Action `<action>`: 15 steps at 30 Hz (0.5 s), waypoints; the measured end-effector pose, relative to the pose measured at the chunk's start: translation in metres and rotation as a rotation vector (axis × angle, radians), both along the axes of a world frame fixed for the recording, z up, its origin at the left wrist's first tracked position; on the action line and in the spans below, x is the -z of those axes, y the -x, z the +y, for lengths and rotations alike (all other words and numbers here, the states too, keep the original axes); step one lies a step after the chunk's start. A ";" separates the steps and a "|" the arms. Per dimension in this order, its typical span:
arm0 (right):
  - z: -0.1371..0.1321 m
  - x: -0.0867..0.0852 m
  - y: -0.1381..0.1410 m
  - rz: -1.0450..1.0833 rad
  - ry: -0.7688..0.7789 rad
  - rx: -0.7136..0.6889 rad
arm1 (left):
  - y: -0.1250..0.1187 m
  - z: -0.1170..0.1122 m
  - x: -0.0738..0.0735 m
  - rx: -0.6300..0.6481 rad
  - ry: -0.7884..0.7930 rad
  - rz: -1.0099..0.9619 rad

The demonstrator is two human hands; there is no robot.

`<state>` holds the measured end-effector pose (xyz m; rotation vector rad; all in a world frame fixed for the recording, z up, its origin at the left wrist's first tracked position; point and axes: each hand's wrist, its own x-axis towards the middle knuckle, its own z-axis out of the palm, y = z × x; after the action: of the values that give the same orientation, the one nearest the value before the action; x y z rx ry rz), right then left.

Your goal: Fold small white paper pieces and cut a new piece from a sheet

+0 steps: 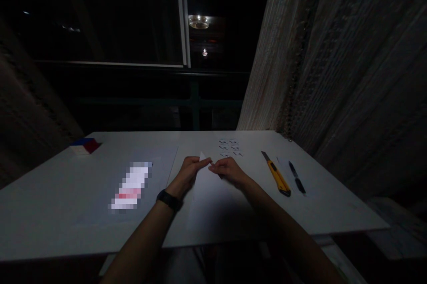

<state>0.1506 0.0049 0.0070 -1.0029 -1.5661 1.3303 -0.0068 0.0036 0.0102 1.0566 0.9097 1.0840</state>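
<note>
A white sheet of paper (pixel 211 201) stands partly raised over the middle of the table, with a pointed corner at its top. My left hand (pixel 189 172), with a dark band on its wrist, grips the sheet near that point, thumb laid across it. Closed in a pinch, my right hand (pixel 231 171) holds the paper's right edge, its fingertips almost meeting the left thumb. Beyond the hands lie several small white pieces with dark marks (pixel 230 148), set out in rows. Shadow hides the sheet's lower part and the fingers behind it.
Right of my hands, a yellow utility knife (pixel 277 177) with its blade out lies beside a black pen (pixel 296 178). A lit, pixelated phone (pixel 131 186) rests on the left. A coloured cube (pixel 84 146) sits at the far left of the white table (pixel 328 213). A curtain (pixel 267 75) hangs behind.
</note>
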 end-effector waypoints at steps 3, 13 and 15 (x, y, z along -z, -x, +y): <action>0.001 0.001 0.000 -0.010 -0.002 -0.013 | 0.001 0.001 -0.001 -0.033 -0.015 0.002; -0.001 0.000 -0.001 -0.055 0.015 -0.051 | 0.015 0.013 -0.007 -0.295 -0.010 -0.147; 0.000 0.001 -0.001 -0.049 0.022 -0.043 | 0.016 0.012 -0.008 -0.232 0.030 -0.146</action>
<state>0.1518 0.0049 0.0058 -1.0275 -1.6209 1.3648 -0.0226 0.0157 0.0182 0.8495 0.9428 1.3183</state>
